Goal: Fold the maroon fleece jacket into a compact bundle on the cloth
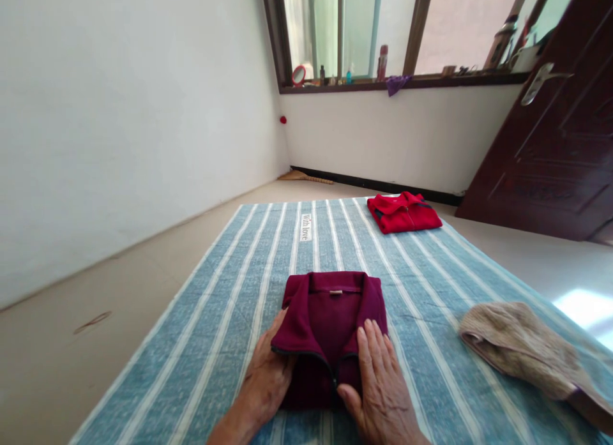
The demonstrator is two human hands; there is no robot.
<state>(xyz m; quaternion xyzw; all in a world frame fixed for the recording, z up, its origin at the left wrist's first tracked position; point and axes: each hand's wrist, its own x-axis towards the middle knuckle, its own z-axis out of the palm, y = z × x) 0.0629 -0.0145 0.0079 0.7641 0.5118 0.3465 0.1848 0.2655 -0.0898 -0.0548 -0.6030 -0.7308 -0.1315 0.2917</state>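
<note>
A folded maroon fleece jacket point(330, 343) lies collar-up with its zip closed, near the front of a blue-and-white striped mat point(431, 292). My left hand point(263, 381) presses against the jacket's left side. My right hand point(380, 387) rests flat on its lower right part, fingers extended. Neither hand grips the fleece. Farther off on the mat lies a folded red jacket point(403, 212), well beyond both hands. To the right of my right hand, a crumpled beige cloth point(517, 346) lies across the mat's edge.
The mat lies on a tiled floor beside a white wall. A dark wooden door point(550, 138) stands at the right. Bottles and small items line a window sill point(402, 82), and a broom point(306, 177) lies along the far wall.
</note>
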